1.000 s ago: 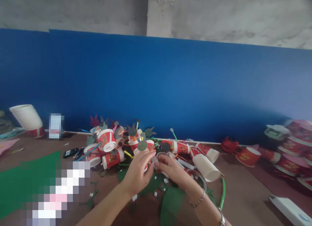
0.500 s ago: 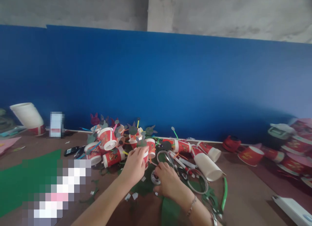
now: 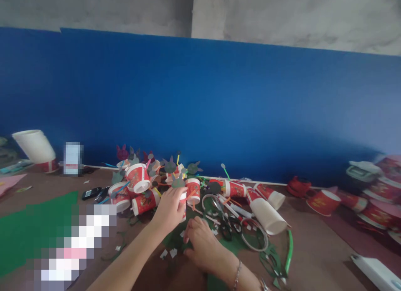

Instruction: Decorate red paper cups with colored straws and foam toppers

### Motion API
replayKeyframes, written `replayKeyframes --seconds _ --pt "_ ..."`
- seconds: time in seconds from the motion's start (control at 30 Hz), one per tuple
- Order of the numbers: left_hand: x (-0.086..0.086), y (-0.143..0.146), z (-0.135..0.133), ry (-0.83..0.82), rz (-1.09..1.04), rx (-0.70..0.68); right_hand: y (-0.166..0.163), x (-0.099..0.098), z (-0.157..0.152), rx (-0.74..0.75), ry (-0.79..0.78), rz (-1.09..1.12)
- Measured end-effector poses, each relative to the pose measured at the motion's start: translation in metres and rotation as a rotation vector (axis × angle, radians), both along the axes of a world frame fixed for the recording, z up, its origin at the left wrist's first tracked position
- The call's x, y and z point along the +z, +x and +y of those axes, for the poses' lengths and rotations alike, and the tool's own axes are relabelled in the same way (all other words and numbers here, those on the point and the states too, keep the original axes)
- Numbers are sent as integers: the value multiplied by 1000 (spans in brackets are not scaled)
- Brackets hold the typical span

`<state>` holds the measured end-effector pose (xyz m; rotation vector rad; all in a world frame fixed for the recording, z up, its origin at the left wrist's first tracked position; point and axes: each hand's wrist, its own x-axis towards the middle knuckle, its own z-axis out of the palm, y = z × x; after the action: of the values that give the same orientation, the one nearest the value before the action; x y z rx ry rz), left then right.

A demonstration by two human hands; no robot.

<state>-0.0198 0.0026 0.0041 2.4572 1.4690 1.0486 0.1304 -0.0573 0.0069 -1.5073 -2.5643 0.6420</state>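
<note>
Drawing the right hand (image 3: 205,245) back from the left hand (image 3: 169,207), I am leaving the small red-and-white paper cup (image 3: 184,215) to the left fingers alone, so two-handed work on it seems to be pausing. Those fingers are gripping its side, just in front of the jumbled red printed paper cups (image 3: 138,178). The right fingers are curling loosely; I am not telling whether they are holding anything. Black-handled metal scissors (image 3: 226,229) are crowding their right, the tall blue panel (image 3: 200,107) is closing the far edge, and open brown tabletop (image 3: 316,245) is lying farther right.

Cups (image 3: 137,179) (heaped) block ahead.
</note>
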Motion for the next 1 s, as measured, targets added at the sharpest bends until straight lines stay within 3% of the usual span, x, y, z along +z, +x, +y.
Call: replayKeyframes --seconds 0.2,0.37,0.43,0.57,0.67,0.77,0.87,1.0 --pt "2 0 -2 90 -18 46 3 4 3 -11 1 41" --pt "17 4 -11 126 -129 -48 17 12 17 -223 -103 426" --pt "24 7 -17 53 -168 -149 25 13 25 -312 -124 624" --pt "30 13 -27 -266 -292 -282 35 15 35 -388 -105 888" --pt "29 16 -28 -426 -384 -301 36 20 35 -415 -142 964" --pt "26 16 -26 -454 -378 -243 37 26 33 -500 -213 1082" --pt "20 17 -26 -502 -241 -228 42 28 34 -586 -322 1217" --pt "14 21 -36 -691 113 -199 47 28 37 -575 -441 1299"
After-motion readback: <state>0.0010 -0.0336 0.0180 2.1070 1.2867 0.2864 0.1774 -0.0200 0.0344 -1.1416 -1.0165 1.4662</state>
